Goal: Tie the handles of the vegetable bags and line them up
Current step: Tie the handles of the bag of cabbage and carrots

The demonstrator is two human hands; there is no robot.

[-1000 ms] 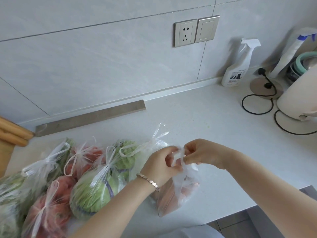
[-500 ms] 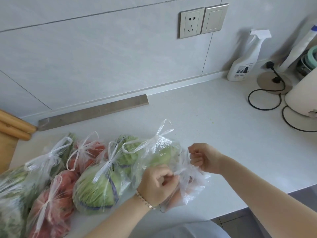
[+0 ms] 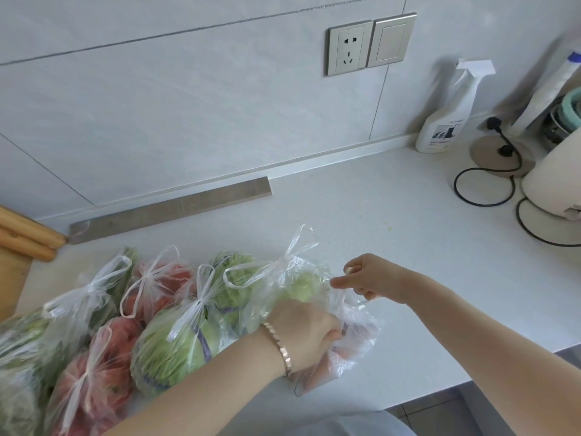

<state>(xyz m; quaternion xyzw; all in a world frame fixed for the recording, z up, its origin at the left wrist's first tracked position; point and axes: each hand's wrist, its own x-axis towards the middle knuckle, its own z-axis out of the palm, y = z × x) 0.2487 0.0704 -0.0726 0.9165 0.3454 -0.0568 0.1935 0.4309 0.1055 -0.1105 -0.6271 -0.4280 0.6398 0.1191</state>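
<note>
My bags are clear thin plastic, crowded at the counter's (image 3: 377, 221) front-left; a lettuce bag (image 3: 169, 347) and a tomato bag (image 3: 91, 382) lie nearest the front edge, knotted in white bows; behind them a tomato bag (image 3: 154, 284) and a cabbage bag (image 3: 232, 278), also tied; the rightmost bag (image 3: 352, 347), holding something orange, lies by the front edge, its handles still loose.
</note>
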